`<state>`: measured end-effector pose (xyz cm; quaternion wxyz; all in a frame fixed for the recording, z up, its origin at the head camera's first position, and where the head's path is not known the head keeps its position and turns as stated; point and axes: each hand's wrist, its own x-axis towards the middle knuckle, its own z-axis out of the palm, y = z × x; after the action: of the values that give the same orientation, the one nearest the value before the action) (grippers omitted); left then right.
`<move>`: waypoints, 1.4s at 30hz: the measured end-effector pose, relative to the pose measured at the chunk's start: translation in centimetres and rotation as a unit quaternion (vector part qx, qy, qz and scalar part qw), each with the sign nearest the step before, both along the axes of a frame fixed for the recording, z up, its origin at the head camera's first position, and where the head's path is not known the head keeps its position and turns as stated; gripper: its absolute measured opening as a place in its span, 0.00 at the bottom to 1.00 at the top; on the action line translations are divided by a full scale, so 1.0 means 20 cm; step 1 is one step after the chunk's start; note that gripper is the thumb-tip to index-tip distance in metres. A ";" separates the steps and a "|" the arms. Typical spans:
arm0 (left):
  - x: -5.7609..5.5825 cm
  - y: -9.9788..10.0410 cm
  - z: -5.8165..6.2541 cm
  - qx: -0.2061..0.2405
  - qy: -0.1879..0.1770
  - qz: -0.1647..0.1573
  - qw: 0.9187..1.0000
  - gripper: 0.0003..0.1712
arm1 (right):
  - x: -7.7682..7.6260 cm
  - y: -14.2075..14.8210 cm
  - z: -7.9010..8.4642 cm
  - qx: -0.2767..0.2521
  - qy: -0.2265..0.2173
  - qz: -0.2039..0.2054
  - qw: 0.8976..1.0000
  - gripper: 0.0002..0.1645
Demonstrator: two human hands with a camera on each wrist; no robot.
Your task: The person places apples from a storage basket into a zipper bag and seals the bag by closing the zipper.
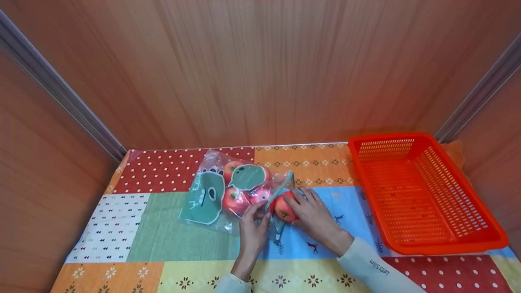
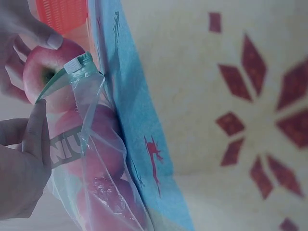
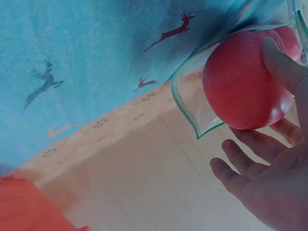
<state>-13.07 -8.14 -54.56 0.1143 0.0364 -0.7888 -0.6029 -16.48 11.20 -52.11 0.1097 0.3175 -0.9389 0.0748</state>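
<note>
A clear zip bag (image 1: 203, 199) with green cartoon prints lies on the cloth, several red apples (image 1: 235, 199) inside it. Its green-edged mouth faces right. At that mouth my right hand (image 1: 315, 215) grips one apple (image 1: 286, 208), thumb on one side and fingers on the other. In the right wrist view this apple (image 3: 240, 86) sits within the open green rim. My left hand (image 1: 253, 230) pinches the near edge of the bag's mouth, beside the white slider (image 2: 73, 65) seen in the left wrist view. The thumb's contact there is partly hidden.
An orange-red plastic basket (image 1: 415, 195) with slotted walls stands on the right. Under everything lies a patchwork-print cloth (image 1: 175, 240). Wood-grain panels (image 1: 260, 73) rise at the back and on both sides.
</note>
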 end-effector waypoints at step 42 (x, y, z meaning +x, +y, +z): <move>0.01 0.02 0.06 0.045 0.024 -0.001 0.999 0.23 | -0.04 -0.27 -0.17 -0.166 -0.046 -0.048 0.984 0.49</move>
<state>-12.95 -7.74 -53.44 0.1308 0.0266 -0.7581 -0.6383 -17.26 5.73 -55.49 0.1210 0.2461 -0.9316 0.2384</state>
